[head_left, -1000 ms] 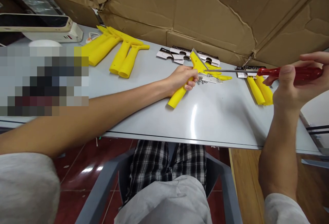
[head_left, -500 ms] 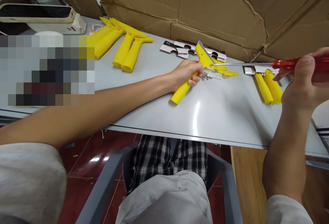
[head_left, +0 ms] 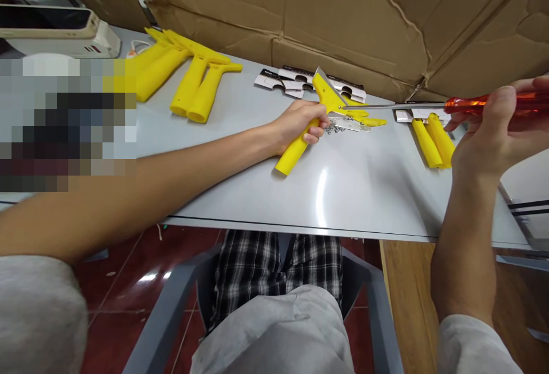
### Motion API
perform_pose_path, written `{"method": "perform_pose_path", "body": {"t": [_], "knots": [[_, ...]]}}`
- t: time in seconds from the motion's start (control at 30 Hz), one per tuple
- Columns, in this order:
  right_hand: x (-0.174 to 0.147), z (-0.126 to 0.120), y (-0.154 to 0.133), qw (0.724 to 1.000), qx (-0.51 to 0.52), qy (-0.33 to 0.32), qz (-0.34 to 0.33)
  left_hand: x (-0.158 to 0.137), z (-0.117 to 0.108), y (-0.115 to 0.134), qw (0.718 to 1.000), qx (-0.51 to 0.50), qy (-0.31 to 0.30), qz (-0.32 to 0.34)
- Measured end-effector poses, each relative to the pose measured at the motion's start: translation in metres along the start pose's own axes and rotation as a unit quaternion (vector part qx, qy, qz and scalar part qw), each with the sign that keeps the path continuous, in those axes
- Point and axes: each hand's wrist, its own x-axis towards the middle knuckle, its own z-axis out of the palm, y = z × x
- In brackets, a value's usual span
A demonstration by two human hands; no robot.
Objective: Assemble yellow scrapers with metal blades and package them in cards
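Observation:
My left hand (head_left: 302, 125) is wrapped around the handle of a yellow scraper (head_left: 290, 156), whose wide head with a metal blade edge points up and away from me. In my right hand (head_left: 493, 122) is a screwdriver (head_left: 467, 105) with a clear red handle. Its long shaft runs level to the left, and the tip meets a screw spot on the scraper's head. Just beyond my left fingers lie small screws (head_left: 335, 130) and flat metal blades (head_left: 351, 123). Yellow scraper pieces (head_left: 375, 122) rest behind them, partly covered.
Several yellow scraper handles (head_left: 206, 91) lie at the left, and two more (head_left: 429, 142) at the right. Black and white card sleeves (head_left: 278, 82) sit along the back. Cardboard (head_left: 343, 25) walls off the table's (head_left: 257, 202) far edge. A phone (head_left: 47, 19) rests on a white box at far left.
The whole view has shifted slightly, so things appear farther left. Both hands keep their grip, and the screwdriver tip stays at the same spot on the scraper.

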Motion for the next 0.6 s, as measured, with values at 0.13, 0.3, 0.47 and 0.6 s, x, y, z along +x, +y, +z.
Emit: {"method": "perform_pose_path", "body": {"t": [0.13,0.3,0.47,0.6], "knots": [[0.0,0.003,-0.004,0.981,0.082,0.014,-0.177,0.0,0.0,0.0,1.0,0.0,-0.002,-0.003],[-0.003,-0.001,-0.036,0.98,0.097,-0.045,-0.166,0.0,0.0,0.001,1.0,0.001,-0.007,-0.008],[-0.003,0.001,-0.043,0.973,0.118,-0.049,-0.192,0.0,0.0,0.0,1.0,0.001,0.001,-0.006],[-0.003,0.002,-0.04,0.973,0.125,-0.054,-0.185,0.0,0.0,0.0,1.0,0.006,0.005,-0.007]]}}
